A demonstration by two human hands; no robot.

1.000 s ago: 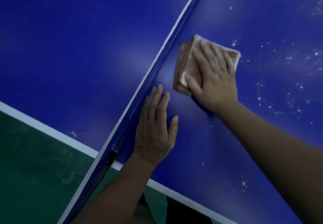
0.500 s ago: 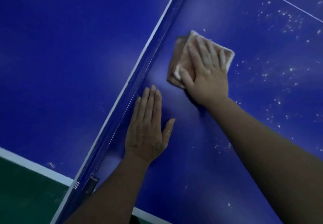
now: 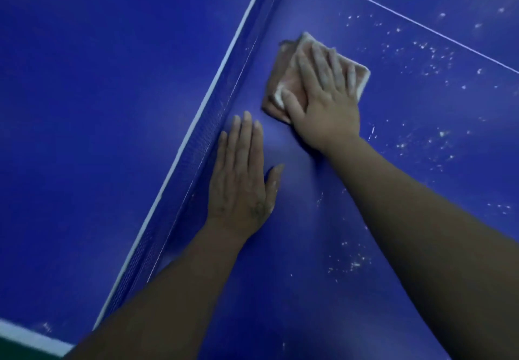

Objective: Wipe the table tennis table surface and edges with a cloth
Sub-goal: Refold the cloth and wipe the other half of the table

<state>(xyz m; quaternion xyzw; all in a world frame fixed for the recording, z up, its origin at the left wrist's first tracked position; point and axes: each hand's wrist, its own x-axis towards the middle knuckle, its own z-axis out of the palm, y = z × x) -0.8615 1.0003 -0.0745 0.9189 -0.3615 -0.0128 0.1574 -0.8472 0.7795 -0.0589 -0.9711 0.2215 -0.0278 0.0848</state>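
The right hand [image 3: 323, 98] lies flat on a folded pinkish cloth [image 3: 292, 78], fingers [image 3: 320, 59] straight and a little spread, pressing it down on the blue table [image 3: 393, 191] rather than gripping it; the thumb rests along the cloth's near edge. The cloth sits on the right half of the table, just beside the net [image 3: 213, 123] but not touching it, with a narrow strip of bare blue between them. Its far corner and right edge show past the fingertips, and a paler layer peeks out at those edges. The left hand [image 3: 241, 180] is palm-down on the bare table, nearer the person, fingers straight and close together with the thumb out to the side, holding nothing; its little-finger side lies just beside the foot of the net. The net runs diagonally from lower left to the top, its white top band [image 3: 196, 118] on the left side of the mesh, and it bounds the cloth's room to the left. Beyond the net lies the other table half [image 3: 98, 107]. White specks [image 3: 421, 50] are scattered over the table to the right of the cloth and near the right forearm [image 3: 421, 219]. A thin white line [image 3: 407, 18] crosses the top right. At the lower left corner a white edge stripe [image 3: 28, 334] and a sliver of green floor [image 3: 16, 352] show.
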